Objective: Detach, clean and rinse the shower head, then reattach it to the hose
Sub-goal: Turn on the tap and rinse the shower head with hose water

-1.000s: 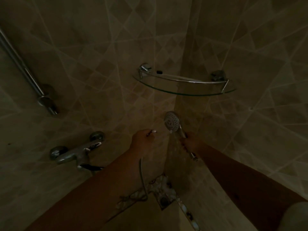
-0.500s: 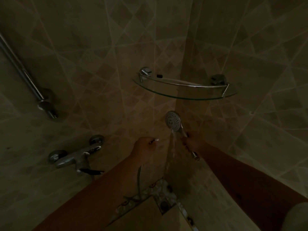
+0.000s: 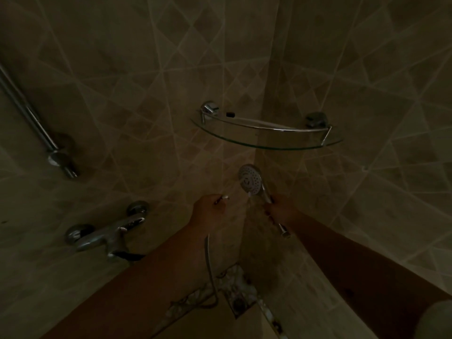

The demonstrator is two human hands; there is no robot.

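The right hand (image 3: 281, 211) grips the handle of the detached shower head (image 3: 250, 179), fingers curled round it; the spray face points toward the camera and to the left, and the threaded end of the handle projects below the hand, down and to the right. The long axis of the shower head runs from upper left to lower right. The left hand (image 3: 208, 211) grips the free end of the hose (image 3: 209, 260), fingers closed round it, with the light-coloured tip showing toward the shower head. The hose hangs down from this hand toward the floor. The hose tip lies just left of the spray face, apart from it, and water runs off the lower rim of the face. Judged step: rinsing. Reattachment requires the hose end to reach the threaded end, which is on the far side of the right hand.

Compared with the frame half a second earlier, the falling stream below the face appears thinner; both hands hold nearly the same positions
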